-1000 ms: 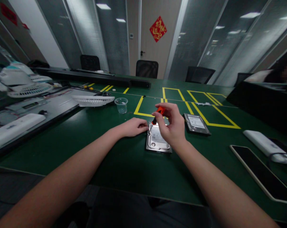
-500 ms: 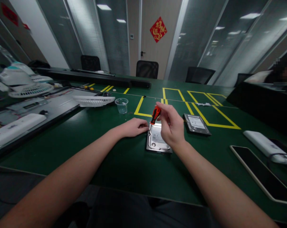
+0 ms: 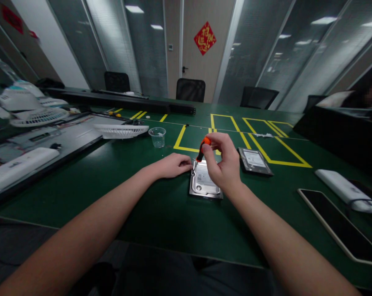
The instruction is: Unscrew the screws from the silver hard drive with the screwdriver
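A silver hard drive [image 3: 201, 187] lies flat on the green table in front of me. My right hand [image 3: 224, 162] grips a red and black screwdriver [image 3: 202, 149] over it, the shaft slanting down to the drive's upper left edge. At that same edge rests my left hand [image 3: 176, 165], its fingers bent and close together, the fingertips at the drive's side. Whether they pinch the drive or only touch it is hard to see. A second hard drive [image 3: 254, 161] lies to the right of my right hand.
Left of centre stand a clear plastic cup [image 3: 157, 137] and a white fan grille [image 3: 120, 131]. A large metal panel [image 3: 78, 132] covers the left side. At right are a phone [image 3: 340, 224] and a white power strip [image 3: 347, 191]. A person sits at the far right behind a black object.
The screwdriver handle tilts further right, and the fingers of my right hand have shifted around it. My left hand and the hard drive look unmoved.
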`<state>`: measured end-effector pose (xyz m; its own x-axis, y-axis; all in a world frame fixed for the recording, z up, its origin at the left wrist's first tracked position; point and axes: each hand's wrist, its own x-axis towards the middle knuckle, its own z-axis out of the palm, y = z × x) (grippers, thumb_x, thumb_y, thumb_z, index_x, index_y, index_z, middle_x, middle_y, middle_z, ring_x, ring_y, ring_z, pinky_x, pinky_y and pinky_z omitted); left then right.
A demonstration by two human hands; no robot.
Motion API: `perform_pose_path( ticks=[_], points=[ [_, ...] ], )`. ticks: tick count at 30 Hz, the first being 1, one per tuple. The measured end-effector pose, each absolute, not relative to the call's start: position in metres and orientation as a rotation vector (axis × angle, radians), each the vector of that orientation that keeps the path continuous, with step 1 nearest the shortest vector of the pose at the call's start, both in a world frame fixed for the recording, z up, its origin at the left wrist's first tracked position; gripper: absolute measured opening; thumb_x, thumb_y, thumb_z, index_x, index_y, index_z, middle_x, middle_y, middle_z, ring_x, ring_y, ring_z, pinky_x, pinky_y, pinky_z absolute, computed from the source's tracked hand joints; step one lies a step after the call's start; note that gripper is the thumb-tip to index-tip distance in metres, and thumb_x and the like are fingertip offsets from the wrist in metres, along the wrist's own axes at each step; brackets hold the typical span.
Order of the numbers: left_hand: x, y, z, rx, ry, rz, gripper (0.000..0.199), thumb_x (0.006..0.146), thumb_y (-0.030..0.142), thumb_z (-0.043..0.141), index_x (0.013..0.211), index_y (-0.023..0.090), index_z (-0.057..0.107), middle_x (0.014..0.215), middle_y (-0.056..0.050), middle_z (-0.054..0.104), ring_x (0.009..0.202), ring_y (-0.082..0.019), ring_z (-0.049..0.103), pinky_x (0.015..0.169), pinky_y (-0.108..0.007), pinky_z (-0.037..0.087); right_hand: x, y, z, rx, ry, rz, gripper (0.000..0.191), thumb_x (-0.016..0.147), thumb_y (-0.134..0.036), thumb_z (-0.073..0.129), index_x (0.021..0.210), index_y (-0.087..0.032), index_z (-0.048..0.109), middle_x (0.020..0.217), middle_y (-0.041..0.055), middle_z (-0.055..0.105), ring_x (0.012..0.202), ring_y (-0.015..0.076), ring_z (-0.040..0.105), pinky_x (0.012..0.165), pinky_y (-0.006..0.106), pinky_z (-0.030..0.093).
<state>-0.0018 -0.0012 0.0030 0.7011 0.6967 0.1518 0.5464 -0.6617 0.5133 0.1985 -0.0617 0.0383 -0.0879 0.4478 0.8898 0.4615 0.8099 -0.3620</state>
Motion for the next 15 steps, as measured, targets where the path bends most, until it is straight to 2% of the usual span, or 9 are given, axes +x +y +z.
perform_pose_path(
  ticks=[6, 15],
  points=[
    [-0.0015, -0.002, 0.0048, 2.473, 0.974, 0.452, 0.028, 0.099, 0.044, 0.054, 0.095, 0.019, 0.067, 0.087, -0.002, 0.069, 0.075, -0.017, 0.061, 0.067, -0.028, 0.04, 0.1965, -0.0628, 0.0356, -0.686, -1.682, 0.164, 0.029, 0.095, -0.019, 0.062, 0.124, -0.025, 0.056, 0.115, 0.0075, 0.068, 0.1, 0.0198, 0.072, 0.088, 0.039, 0.061],
    [-0.0019, -0.0014, 0.0045, 2.471, 0.966, 0.454, 0.028, 0.099, 0.044, 0.053, 0.094, 0.019, 0.067, 0.087, -0.002, 0.069, 0.075, -0.017, 0.061, 0.067, -0.029, 0.041, 0.1987, -0.0591, 0.0329, -0.738, -1.691, 0.079, 0.032, 0.093, -0.025, 0.068, 0.123, -0.028, 0.06, 0.113, 0.0056, 0.072, 0.093, 0.02, 0.072, 0.083, 0.039, 0.062]
  ],
)
